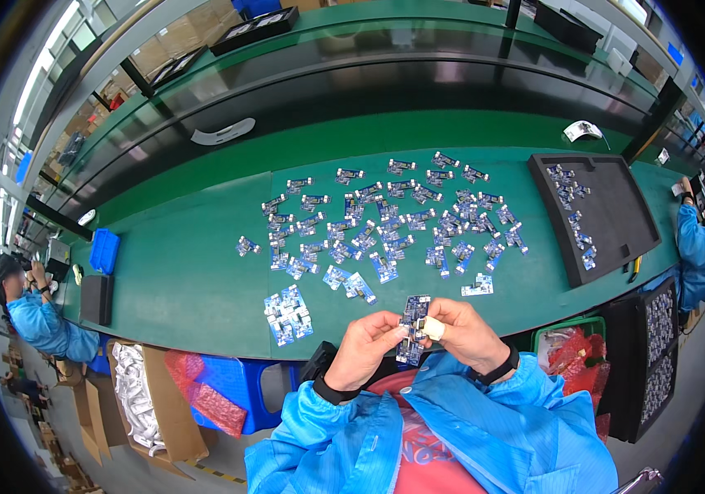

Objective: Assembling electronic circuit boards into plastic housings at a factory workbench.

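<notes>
Close to my body, at the table's near edge, both hands grip a dark blue circuit board (414,317). My left hand (367,346) pinches its left side between thumb and fingers. On the other side, my right hand (466,336) is closed on the board. A small pale yellow piece (433,328) shows at the right thumb; whether it is worn or held I cannot make out. Beyond my hands, many small blue circuit boards (385,267) lie scattered on the green table (196,247). A cluster of boards (288,315) sits left of my left hand.
A black foam tray (616,214) holding several boards lies at the right. To the left are a blue bin (104,250) and a black block (96,299). Below the edge stand a carton (173,403), a blue stool (241,380) and a green crate (543,333). Co-workers sit at both ends.
</notes>
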`<state>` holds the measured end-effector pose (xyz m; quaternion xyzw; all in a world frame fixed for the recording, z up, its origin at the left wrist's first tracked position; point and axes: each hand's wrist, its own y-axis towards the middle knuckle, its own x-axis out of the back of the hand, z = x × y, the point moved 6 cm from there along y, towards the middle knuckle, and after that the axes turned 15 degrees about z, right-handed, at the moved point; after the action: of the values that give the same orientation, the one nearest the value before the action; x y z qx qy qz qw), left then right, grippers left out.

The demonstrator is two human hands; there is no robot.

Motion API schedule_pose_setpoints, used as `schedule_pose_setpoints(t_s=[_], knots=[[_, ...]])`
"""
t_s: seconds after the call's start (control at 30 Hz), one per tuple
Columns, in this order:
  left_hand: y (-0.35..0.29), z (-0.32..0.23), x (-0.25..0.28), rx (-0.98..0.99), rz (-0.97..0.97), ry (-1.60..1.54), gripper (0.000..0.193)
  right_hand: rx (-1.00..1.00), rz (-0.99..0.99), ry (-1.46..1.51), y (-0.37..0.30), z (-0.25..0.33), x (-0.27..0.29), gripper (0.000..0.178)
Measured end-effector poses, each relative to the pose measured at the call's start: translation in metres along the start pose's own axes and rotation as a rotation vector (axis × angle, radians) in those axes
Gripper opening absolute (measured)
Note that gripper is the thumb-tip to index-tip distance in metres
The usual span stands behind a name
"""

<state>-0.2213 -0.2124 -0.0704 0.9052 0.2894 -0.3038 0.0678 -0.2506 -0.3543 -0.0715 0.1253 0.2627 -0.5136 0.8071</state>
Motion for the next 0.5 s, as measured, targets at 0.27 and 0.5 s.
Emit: schedule_pose_setpoints(t_s=[0.27,0.5], knots=[[0.004,-0.006,0.0,-0.095,-0.254,0.377,0.009,0.236,-0.394,-1.149,-0.014,0.061,-0.02,0.009],[-0.002,-0.007,0.012,-0.083,-0.319,0.246,0.015,0.213,-0.647,-1.335,-0.04,0.123,0.071,0.015]])
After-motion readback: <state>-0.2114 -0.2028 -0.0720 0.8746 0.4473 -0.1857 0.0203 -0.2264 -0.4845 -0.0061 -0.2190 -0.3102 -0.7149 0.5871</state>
